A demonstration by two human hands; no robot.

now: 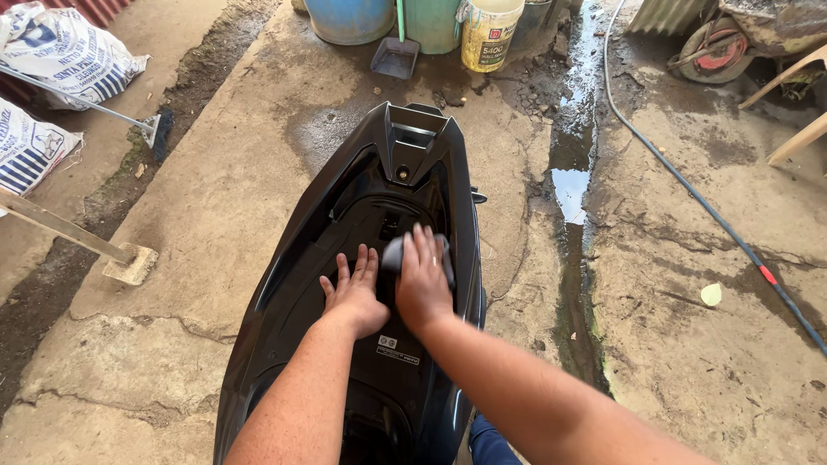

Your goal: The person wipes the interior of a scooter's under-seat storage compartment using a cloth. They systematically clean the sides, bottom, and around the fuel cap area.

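Cracked, wet concrete (172, 258) covers the yard, with a long puddle (570, 185) running down a gutter beside it. A black scooter body (301, 258) stands in the middle, its seat off so the dark inside shows.

The person leans over it from behind. The left hand (355, 294) lies flat on the black inside part, fingers spread wide. It looks like it is pressing down to steady the person while they lean. The right hand (422, 280) sits just beside it, fingers curled down over a dark grey cloth (394, 254). The cloth is bunched under the palm and pokes out on the left side, touching the scooter's inner tray. Holding it flat like that keeps the whole cloth pushed against the plastic.

Up ahead, near the scooter's far tip, stand a blue barrel (349, 19), a green bucket (431, 21) and a yellow pail (488, 34), with a small dustpan (394, 58) leaning by them. A blue hose (689, 194) snakes across the ground on the right. White sacks (60, 52) are piled well apart on the left.
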